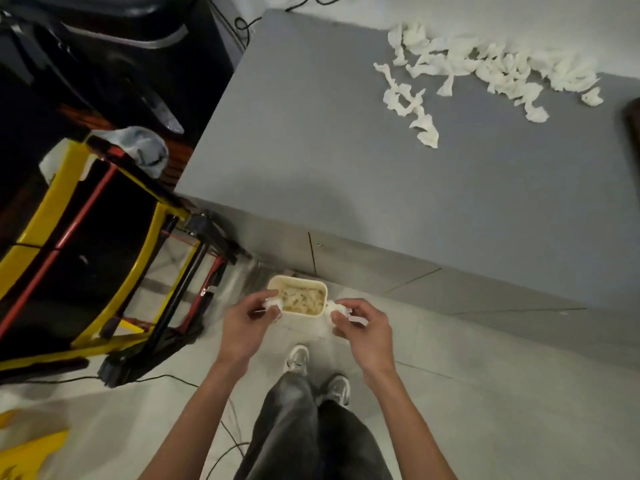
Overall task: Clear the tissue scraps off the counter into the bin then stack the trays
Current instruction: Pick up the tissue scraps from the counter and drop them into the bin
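A loose line of white tissue scraps (485,71) lies on the far right part of the grey counter (346,168), well apart from its near edge. On the floor (485,393), just in front of the counter's base, stands a small cream bin (298,278) with crumpled scraps inside. The left hand (247,323) hangs over the bin's left rim, its fingers curled and pinching a small white scrap (273,303). The right hand (363,327) is beside the bin's right rim, its fingers likewise curled round a white wad (337,309). Below the hands show dark trousers and two pale shoes (298,358). A yellow and black frame (86,237) stands to the left of the counter, and a dark object (632,126), cut off by the picture's edge, sits at the counter's right
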The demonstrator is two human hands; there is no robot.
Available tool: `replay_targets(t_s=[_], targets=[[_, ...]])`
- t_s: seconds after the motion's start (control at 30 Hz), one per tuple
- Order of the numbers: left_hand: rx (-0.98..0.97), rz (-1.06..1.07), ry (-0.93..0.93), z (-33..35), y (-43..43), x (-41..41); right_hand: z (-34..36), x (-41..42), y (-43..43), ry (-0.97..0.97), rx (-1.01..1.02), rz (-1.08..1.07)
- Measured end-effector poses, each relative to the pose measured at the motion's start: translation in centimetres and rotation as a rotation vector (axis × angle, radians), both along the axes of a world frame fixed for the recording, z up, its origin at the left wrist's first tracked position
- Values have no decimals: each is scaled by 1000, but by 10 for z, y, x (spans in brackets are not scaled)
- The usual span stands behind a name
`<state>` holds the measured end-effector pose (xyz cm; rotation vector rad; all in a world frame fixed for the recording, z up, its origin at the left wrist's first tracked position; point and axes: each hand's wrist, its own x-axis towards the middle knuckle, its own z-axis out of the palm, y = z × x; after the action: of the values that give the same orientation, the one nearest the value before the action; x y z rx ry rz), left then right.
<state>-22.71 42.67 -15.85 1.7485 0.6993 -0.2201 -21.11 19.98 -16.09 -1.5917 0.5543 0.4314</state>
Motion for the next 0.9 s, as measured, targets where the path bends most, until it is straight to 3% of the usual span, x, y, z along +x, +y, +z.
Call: replay_targets(t_s=[0.2,0.43,0.63,0.8,0.9], targets=[[55,56,77,-107,37,-12,-106,-12,51,94,-143,-44],[216,-124,108,-252,76,-6,-267,2,103,125,-310,-14],[153,-165,109,-362,89,24,-382,24,134,180,-375,17],[380,-265,147,-437,90,52,-472,48,147,236,-423,36],[412,-334,173,-480,90,67,-525,62,153,237,-489,73]])
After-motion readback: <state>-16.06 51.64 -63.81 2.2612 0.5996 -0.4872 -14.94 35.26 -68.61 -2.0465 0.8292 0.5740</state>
